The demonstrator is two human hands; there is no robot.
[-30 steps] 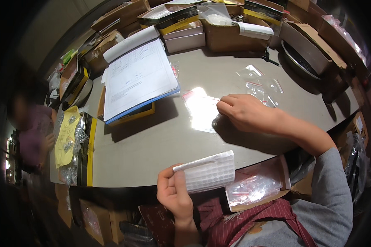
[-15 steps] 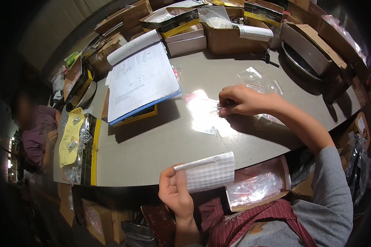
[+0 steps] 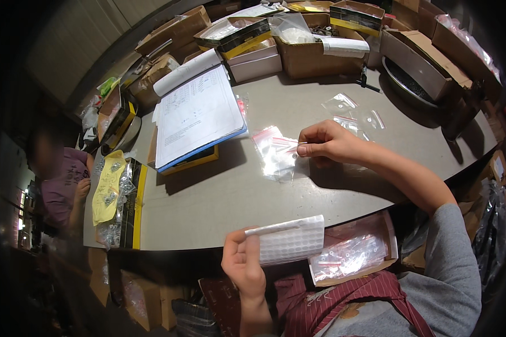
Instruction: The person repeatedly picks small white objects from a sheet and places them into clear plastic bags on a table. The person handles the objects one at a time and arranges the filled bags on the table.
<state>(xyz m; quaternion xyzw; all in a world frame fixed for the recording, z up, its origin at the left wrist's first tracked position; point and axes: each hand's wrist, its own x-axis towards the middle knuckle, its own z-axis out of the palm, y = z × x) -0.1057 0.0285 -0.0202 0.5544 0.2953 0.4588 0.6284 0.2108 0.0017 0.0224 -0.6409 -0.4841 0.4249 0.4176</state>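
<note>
My left hand is closed round the edge of a white sheet of round stickers, held tilted just off the table's near edge. Over the table, my right hand pinches a small clear zip bag by its edge, between thumb and forefinger. That bag overlaps other shiny bags, and glare blurs where one ends and another begins. Beyond my right hand lie several more zip bags with small white rings in them. A box of filled bags sits below the table edge, right of the sticker sheet.
A clipboard with papers rests on a box at the left of the table. Further left, a black and yellow box holds bagged parts and a yellow note. Cartons line the back. Someone in a purple shirt is at far left.
My right hand's fingers have drawn together on a bag's edge, and the bags beneath have shifted slightly. The sticker sheet has tilted a little in my left hand. The whole view has turned slightly.
</note>
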